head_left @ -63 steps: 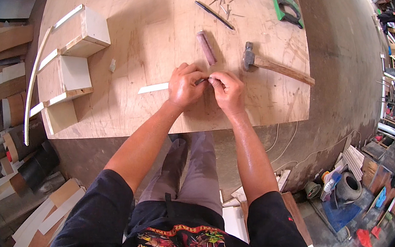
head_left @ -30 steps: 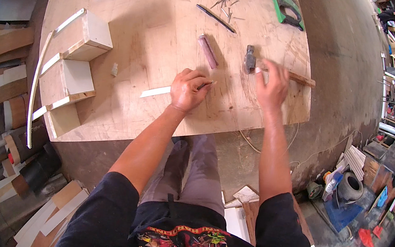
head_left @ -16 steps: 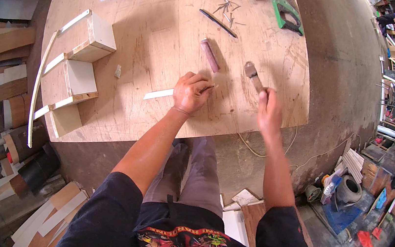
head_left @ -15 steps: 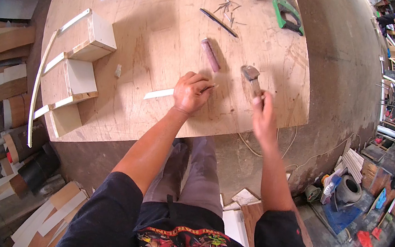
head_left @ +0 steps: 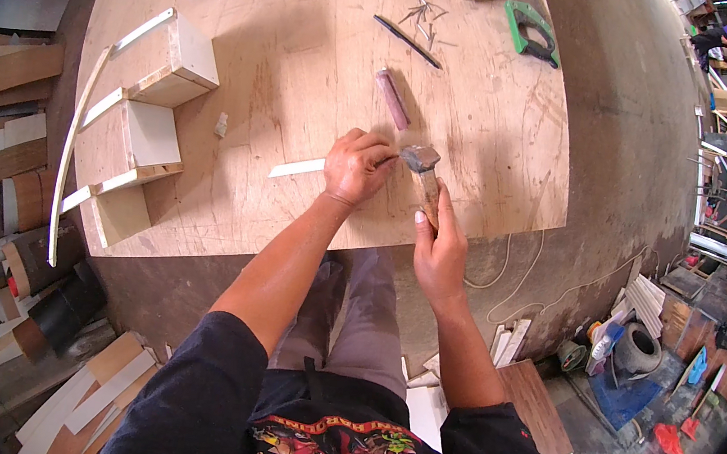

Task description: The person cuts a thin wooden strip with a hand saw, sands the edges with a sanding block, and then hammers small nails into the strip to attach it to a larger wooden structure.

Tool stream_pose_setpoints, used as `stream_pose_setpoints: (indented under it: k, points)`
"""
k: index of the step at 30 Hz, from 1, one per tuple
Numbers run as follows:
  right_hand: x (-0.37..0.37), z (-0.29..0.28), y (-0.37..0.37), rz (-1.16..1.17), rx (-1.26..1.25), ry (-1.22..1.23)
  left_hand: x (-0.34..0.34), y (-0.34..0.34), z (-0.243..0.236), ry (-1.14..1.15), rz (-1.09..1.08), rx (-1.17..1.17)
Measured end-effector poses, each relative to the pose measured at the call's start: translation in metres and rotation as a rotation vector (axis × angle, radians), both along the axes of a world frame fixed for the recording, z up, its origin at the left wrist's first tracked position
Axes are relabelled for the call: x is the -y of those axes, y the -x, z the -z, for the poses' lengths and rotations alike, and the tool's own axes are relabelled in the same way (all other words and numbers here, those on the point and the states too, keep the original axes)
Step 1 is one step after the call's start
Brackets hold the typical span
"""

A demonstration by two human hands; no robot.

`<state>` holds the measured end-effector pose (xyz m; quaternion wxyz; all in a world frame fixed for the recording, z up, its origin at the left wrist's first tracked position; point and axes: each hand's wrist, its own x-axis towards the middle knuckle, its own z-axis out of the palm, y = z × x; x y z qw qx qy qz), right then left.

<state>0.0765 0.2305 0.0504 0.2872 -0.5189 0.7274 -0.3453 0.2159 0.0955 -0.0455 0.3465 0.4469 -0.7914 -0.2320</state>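
Observation:
My left hand [head_left: 355, 168] is closed over a narrow white strip [head_left: 294, 168] on the plywood table, near its front edge. Its thumb and fingertips pinch together at the right, and whatever sits between them is too small or hidden to make out. In my right hand [head_left: 443, 253] is a hammer [head_left: 420, 159], gripped by its wooden handle with the thumb laid along it. The hammer's metal head is right beside my left fingertips; I cannot tell whether it touches them. A dull maroon, tube-like piece [head_left: 392, 100] lies just beyond both hands.
Farther back on the table [head_left: 293, 64] lie a black pencil-like stick [head_left: 407, 42], several loose nails [head_left: 423, 15] and a green-handled saw [head_left: 532, 35]. A stepped white-and-wood box frame [head_left: 153, 133] stands at the left. A thin cord [head_left: 516, 278] trails on the floor at the right.
My right hand has swung the hammer leftward, bringing its head from well to the right up beside my left fingertips. My left hand stays closed in its place on the strip.

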Motion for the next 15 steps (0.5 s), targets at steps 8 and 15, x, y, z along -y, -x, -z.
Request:
stream_pose_setpoints:
  k: [8,15]
  points:
    - [0.016,0.005,0.020,0.084,-0.355,-0.043,-0.001,-0.001,0.000,0.010,-0.011,0.000]
    - [0.065,0.047,0.065,0.084,-0.648,-0.091,0.003,0.010,-0.015,-0.194,-0.092,-0.042]
